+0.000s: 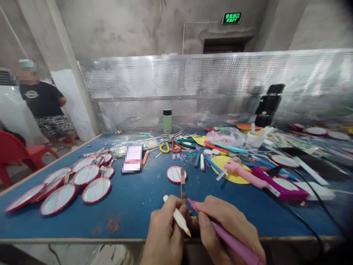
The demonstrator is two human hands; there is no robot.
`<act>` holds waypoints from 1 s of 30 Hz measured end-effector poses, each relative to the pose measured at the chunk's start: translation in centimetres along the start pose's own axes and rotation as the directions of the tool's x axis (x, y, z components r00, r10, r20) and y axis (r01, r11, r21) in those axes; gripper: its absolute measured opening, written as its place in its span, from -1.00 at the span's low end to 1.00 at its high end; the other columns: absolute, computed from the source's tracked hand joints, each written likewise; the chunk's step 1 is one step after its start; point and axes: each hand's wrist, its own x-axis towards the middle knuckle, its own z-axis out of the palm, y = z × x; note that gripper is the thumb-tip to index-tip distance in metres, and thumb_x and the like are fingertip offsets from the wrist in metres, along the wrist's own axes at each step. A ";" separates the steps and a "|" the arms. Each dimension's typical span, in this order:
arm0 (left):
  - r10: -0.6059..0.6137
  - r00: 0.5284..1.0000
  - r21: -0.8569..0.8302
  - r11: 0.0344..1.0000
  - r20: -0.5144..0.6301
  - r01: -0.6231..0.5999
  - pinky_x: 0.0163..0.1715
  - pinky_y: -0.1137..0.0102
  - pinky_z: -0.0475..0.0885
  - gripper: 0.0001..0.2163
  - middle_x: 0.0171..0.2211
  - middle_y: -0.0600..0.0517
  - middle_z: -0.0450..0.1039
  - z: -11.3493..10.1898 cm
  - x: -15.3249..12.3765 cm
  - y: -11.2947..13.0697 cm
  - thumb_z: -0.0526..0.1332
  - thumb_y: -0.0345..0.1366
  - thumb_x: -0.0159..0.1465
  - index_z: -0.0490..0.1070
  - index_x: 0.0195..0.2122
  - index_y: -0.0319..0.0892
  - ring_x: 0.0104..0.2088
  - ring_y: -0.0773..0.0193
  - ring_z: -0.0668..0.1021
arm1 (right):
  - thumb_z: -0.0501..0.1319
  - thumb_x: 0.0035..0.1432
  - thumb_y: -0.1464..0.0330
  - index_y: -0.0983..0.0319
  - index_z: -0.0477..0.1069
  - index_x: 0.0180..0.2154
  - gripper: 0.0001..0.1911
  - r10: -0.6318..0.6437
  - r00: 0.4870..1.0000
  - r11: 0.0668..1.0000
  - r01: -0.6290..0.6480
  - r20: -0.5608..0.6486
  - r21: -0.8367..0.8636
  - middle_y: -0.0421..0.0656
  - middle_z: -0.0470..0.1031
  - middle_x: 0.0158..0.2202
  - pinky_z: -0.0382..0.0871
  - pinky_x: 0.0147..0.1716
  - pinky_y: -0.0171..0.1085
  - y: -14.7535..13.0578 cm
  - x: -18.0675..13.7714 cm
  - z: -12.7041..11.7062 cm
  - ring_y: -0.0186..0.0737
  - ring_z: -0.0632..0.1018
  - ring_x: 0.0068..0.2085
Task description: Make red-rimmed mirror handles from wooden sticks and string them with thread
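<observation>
In my left hand [164, 230], closed near the table's front edge, are a white marker [180, 221] with its orange tip bare and the flat wooden stick [183, 189] of a small round paddle. The paddle's white, red-rimmed disc [173, 174] points away from me over the blue table [132, 206]. My right hand [228, 224] grips a pink-purple pen [234, 241]. Its pointed end is close beside the stick; whether they touch I cannot tell. The stick's lower end is hidden by my fingers.
Several red-rimmed paddles [57, 198] lie at left beside a phone [132, 158]. Scissors [164, 147], capped markers [202, 162] and a yellow disc [242, 178] lie beyond my hands. A magenta device [284, 186] with cables is at right. Behind stands a green bottle [167, 122].
</observation>
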 end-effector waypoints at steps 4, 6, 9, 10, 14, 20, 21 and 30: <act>-0.006 1.000 -0.028 1.000 -0.005 0.006 -0.47 0.50 0.21 -0.73 -0.52 0.12 0.28 0.1 0.0 0.0 -0.02 -0.12 0.39 0.28 -0.36 -0.16 -0.50 0.37 0.31 | 0.18 0.11 0.51 0.22 0.47 -0.29 -0.86 -0.014 0.999 0.999 0.013 0.035 0.039 -0.18 0.57 -0.47 0.52 -0.44 -0.35 -0.1 0.0 -0.2 -0.24 0.62 -0.43; -0.020 1.000 -0.044 0.999 0.000 0.020 -0.47 0.50 0.22 -0.72 -0.51 0.11 0.30 0.1 0.1 -0.1 -0.02 -0.11 0.39 0.27 -0.37 -0.15 -0.49 0.36 0.31 | 0.18 0.11 0.51 0.23 0.48 -0.30 -0.86 -0.026 0.999 0.999 0.024 0.036 0.046 -0.18 0.57 -0.46 0.52 -0.45 -0.35 -0.1 0.1 -0.1 -0.24 0.61 -0.43; -0.018 1.000 -0.043 0.999 0.003 0.018 -0.46 0.50 0.22 -0.72 -0.50 0.11 0.32 0.0 0.1 -0.1 -0.02 -0.10 0.39 0.25 -0.38 -0.14 -0.48 0.36 0.31 | 0.18 0.10 0.52 0.22 0.49 -0.31 -0.85 -0.027 1.000 0.999 0.027 0.011 0.031 -0.18 0.57 -0.47 0.53 -0.44 -0.33 0.0 0.2 -0.1 -0.22 0.62 -0.43; -0.014 1.000 -0.037 0.999 -0.004 0.013 -0.46 0.50 0.21 -0.72 -0.50 0.12 0.31 0.1 0.1 0.0 -0.02 -0.09 0.39 0.25 -0.38 -0.14 -0.49 0.36 0.30 | 0.19 0.09 0.52 0.22 0.49 -0.31 -0.85 -0.026 1.000 0.999 0.026 0.001 0.027 -0.18 0.57 -0.47 0.53 -0.44 -0.33 0.0 0.3 0.0 -0.22 0.62 -0.43; -0.037 0.999 -0.041 0.999 -0.040 0.035 -0.47 0.50 0.19 -0.71 -0.52 0.13 0.29 0.1 -0.1 0.1 0.01 -0.07 0.37 0.28 -0.39 -0.14 -0.50 0.37 0.28 | 0.18 0.07 0.53 0.22 0.48 -0.34 -0.85 -0.012 1.000 0.999 0.014 -0.028 0.041 -0.19 0.57 -0.50 0.52 -0.46 -0.34 -0.2 0.5 -0.1 -0.25 0.61 -0.46; -0.054 0.997 -0.044 0.998 -0.052 0.052 -0.47 0.52 0.20 -0.71 -0.53 0.14 0.31 0.2 -0.1 0.5 0.04 -0.07 0.35 0.26 -0.41 -0.14 -0.50 0.39 0.31 | 0.17 0.06 0.55 0.23 0.47 -0.33 -0.84 0.001 1.000 0.997 0.000 -0.002 0.083 -0.19 0.57 -0.51 0.51 -0.46 -0.33 -0.4 0.5 0.0 -0.25 0.60 -0.46; -0.061 0.997 -0.052 0.997 -0.053 0.059 -0.48 0.52 0.20 -0.71 -0.54 0.15 0.32 0.2 -0.1 0.6 0.03 -0.06 0.36 0.26 -0.41 -0.14 -0.51 0.39 0.31 | 0.17 0.06 0.55 0.23 0.47 -0.34 -0.84 0.001 1.000 0.996 -0.001 -0.003 0.087 -0.19 0.57 -0.50 0.51 -0.46 -0.33 -0.4 0.5 0.0 -0.24 0.60 -0.46; -0.048 0.998 -0.037 0.998 -0.051 0.046 -0.47 0.51 0.19 -0.70 -0.53 0.14 0.33 0.2 -0.1 0.5 0.02 -0.07 0.36 0.28 -0.40 -0.14 -0.51 0.39 0.33 | 0.17 0.07 0.55 0.22 0.47 -0.34 -0.84 -0.003 1.000 0.996 0.000 0.025 0.084 -0.19 0.56 -0.51 0.49 -0.47 -0.34 -0.4 0.7 0.0 -0.25 0.60 -0.47</act>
